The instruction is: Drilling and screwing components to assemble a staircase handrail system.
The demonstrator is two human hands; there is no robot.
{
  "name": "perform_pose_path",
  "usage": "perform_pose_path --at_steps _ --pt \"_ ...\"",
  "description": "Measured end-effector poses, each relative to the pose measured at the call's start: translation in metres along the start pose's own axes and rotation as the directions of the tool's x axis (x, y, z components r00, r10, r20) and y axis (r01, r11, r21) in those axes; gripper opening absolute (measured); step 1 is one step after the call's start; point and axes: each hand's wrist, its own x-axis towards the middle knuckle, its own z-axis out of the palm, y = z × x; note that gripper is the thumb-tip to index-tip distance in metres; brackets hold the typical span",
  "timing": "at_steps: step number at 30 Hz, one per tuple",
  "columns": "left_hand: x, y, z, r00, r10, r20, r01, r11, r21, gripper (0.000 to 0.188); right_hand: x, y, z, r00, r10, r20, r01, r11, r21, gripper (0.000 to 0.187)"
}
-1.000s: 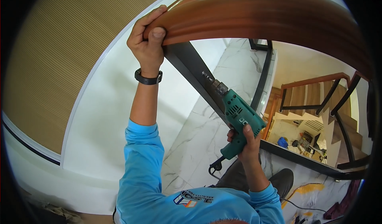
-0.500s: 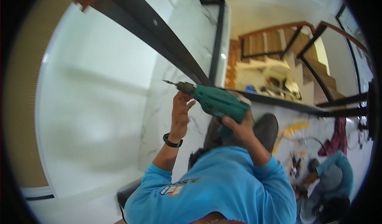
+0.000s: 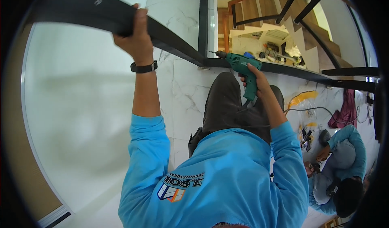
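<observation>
Wooden stairs sit far off, right. On the left, the left hand grips a dark post, maybe for balance. Near the knees, the right hand holds a green drill so its tip faces left.

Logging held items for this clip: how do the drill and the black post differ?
The drill is mostly green; the post is black. The drill is compact and pistol-shaped, while the post is a long bar. The right hand holds the drill; the left hand grips the post. Both share this: each has one hand on it.
</observation>
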Motion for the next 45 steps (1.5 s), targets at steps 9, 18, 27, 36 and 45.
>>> perform_pose_path --at_steps 9,18,27,36,45 --pt "-0.002 -0.013 0.022 0.989 0.099 -0.106 -0.075 0.976 0.205 0.049 0.082 0.028 -0.038 0.991 0.128 0.049 -0.132 0.988 0.077 0.040" --pt "-0.006 -0.017 0.033 0.985 0.033 -0.167 0.034 0.921 0.388 0.069 0.100 0.043 -0.048 0.982 0.176 0.064 -0.183 0.976 0.120 0.039" --pt "-0.008 -0.018 0.039 0.980 0.036 -0.195 0.046 0.915 0.401 0.064 0.106 0.042 -0.051 0.982 0.180 0.055 -0.185 0.975 0.121 0.038" --pt "-0.008 -0.019 0.036 0.981 0.033 -0.192 0.046 0.920 0.389 0.066 0.107 0.042 -0.051 0.984 0.163 0.067 -0.170 0.978 0.125 0.039" --pt "-0.009 -0.020 0.037 0.981 0.045 -0.190 0.035 0.917 0.398 0.064 0.110 0.033 -0.051 0.979 0.197 0.046 -0.199 0.978 0.056 0.043"
